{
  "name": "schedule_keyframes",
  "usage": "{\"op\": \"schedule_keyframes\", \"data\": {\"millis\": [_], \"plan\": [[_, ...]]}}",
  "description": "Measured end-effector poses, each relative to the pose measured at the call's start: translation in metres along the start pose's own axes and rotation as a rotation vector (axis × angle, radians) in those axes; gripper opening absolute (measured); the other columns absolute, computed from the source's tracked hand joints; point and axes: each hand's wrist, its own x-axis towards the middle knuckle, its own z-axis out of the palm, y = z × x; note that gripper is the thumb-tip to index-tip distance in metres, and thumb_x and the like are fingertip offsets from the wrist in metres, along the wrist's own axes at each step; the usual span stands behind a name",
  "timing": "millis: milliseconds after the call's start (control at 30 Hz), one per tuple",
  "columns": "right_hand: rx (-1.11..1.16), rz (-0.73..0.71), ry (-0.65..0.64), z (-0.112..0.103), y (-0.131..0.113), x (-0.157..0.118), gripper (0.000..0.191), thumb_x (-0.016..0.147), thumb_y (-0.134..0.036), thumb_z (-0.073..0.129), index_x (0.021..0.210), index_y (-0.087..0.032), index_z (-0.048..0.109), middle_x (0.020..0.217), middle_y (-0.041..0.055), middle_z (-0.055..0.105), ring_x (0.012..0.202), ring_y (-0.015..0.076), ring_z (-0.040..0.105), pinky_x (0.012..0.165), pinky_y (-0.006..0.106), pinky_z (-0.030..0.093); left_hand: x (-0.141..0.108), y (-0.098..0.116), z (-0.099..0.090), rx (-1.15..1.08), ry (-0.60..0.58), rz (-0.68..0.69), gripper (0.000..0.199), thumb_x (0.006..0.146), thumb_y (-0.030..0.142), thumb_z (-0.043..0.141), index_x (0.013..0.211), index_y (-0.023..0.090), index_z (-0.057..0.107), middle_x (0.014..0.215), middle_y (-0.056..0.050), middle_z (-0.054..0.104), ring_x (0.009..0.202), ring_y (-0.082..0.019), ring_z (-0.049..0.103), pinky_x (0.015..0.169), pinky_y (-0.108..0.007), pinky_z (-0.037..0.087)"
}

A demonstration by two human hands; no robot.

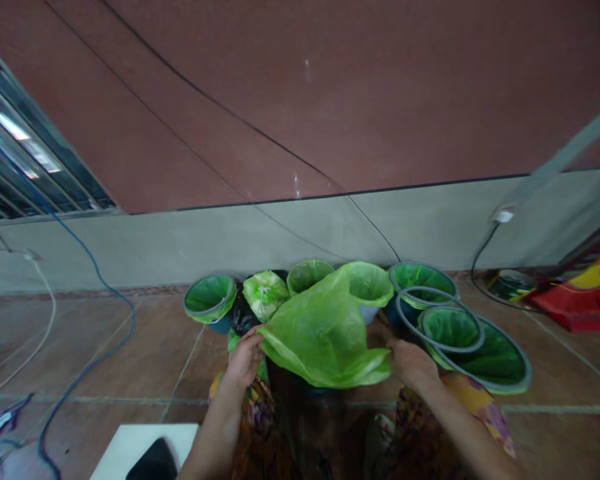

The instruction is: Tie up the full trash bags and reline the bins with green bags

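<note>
A green plastic bag (325, 327) is spread out between my two hands, billowing upward in the middle. My left hand (247, 353) has its fingers closed on the bag's left corner. At the right end, my right hand (410, 360) pinches the bag's edge, slightly blurred. Beneath the bag, a dark bin shows only in part. Behind it stand bins lined with green bags, one at the left (211, 297) and one at the back centre (370, 287). A tied green bag (266, 293) lies beside a black bag (243, 313).
More lined bins (495, 353) stand at the right, with a loose grey ring (410, 320) over them. A red dustpan (577, 307) lies far right. A blue cable (115, 347) crosses the floor at left, near a white board (125, 447) at the bottom.
</note>
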Motion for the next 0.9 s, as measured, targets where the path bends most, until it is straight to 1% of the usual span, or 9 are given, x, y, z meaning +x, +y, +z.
{"op": "schedule_keyframes", "data": {"millis": [133,200,300,433,500,567,667,767,900], "plan": [[0.133,-0.087,-0.079,-0.008,-0.027,-0.013,0.027,0.071,-0.015,0.061,0.096,-0.016,0.070,0.096,0.0144,0.072,0.090,0.0258,0.069,0.079,0.036,0.050,-0.012,0.011,0.010,-0.270,-0.116,-0.054,0.037,0.059,0.023,0.061,0.096,0.017,0.064,0.087,-0.005,0.072,0.084,-0.020,0.067,0.074,-0.030,0.052],[0.357,-0.238,-0.056,-0.020,-0.059,-0.019,0.032,0.078,-0.023,0.059,0.110,-0.019,0.066,0.109,0.0117,0.070,0.097,0.0220,0.067,0.086,0.034,0.048,-0.013,0.016,0.018,-0.283,-0.137,-0.028,0.038,0.057,0.020,0.064,0.095,0.017,0.065,0.089,-0.003,0.071,0.085,-0.019,0.067,0.076,-0.029,0.051],[0.669,-0.378,-0.139,-0.031,-0.113,-0.027,0.039,0.084,-0.039,0.057,0.117,-0.019,0.061,0.108,0.0094,0.070,0.099,0.0200,0.065,0.083,0.031,0.049,-0.014,0.022,0.035,-0.220,-0.169,0.057,0.037,0.056,0.019,0.067,0.093,0.017,0.066,0.088,-0.001,0.070,0.077,-0.015,0.064,0.071,-0.025,0.049],[0.702,-0.308,-0.150,-0.021,-0.156,-0.030,0.021,0.081,-0.035,0.059,0.083,-0.015,0.065,0.074,0.0032,0.067,0.068,0.0166,0.060,0.063,0.026,0.043,-0.012,0.023,0.051,-0.117,-0.189,0.154,0.034,0.060,0.022,0.067,0.094,0.017,0.066,0.082,0.000,0.068,0.069,-0.012,0.060,0.065,-0.023,0.046],[0.696,-0.267,-0.129,-0.017,-0.155,-0.026,0.021,0.081,-0.030,0.057,0.065,-0.017,0.060,0.058,-0.0011,0.059,0.056,0.0135,0.053,0.054,0.024,0.036,-0.011,0.022,0.052,-0.021,-0.196,0.180,0.033,0.063,0.024,0.065,0.095,0.017,0.065,0.081,0.000,0.067,0.067,-0.012,0.059,0.063,-0.023,0.046],[0.681,-0.240,-0.024,-0.023,-0.143,-0.017,0.022,0.082,-0.027,0.053,0.064,-0.018,0.061,0.055,-0.0024,0.058,0.054,0.0128,0.052,0.054,0.024,0.034,-0.009,0.019,0.048,0.129,-0.188,0.238,0.030,0.065,0.022,0.063,0.095,0.017,0.064,0.078,0.000,0.065,0.065,-0.012,0.058,0.063,-0.024,0.046],[0.533,-0.192,0.253,-0.046,-0.117,-0.002,0.021,0.084,-0.021,0.047,0.083,-0.020,0.068,0.075,0.0016,0.069,0.066,0.0156,0.061,0.063,0.025,0.041,-0.007,0.015,0.041,0.467,-0.065,0.427,0.034,0.063,0.010,0.057,0.094,0.018,0.066,0.076,0.000,0.062,0.069,-0.013,0.057,0.068,-0.024,0.047],[0.328,-0.189,0.458,-0.068,-0.096,0.008,0.026,0.084,-0.017,0.045,0.095,-0.019,0.068,0.095,0.0071,0.071,0.079,0.0182,0.064,0.070,0.027,0.043,-0.006,0.010,0.039,0.730,0.097,0.577,0.049,0.060,0.001,0.051,0.102,0.021,0.067,0.088,-0.002,0.063,0.081,-0.015,0.059,0.079,-0.026,0.047],[0.195,-0.118,0.613,-0.077,-0.079,0.013,0.025,0.084,-0.018,0.046,0.097,-0.020,0.067,0.095,0.0069,0.068,0.072,0.0168,0.061,0.062,0.026,0.040,-0.004,0.003,0.041,0.693,0.153,0.537,0.047,0.064,0.006,0.058,0.109,0.019,0.066,0.091,-0.003,0.063,0.086,-0.018,0.061,0.082,-0.029,0.048]]}}
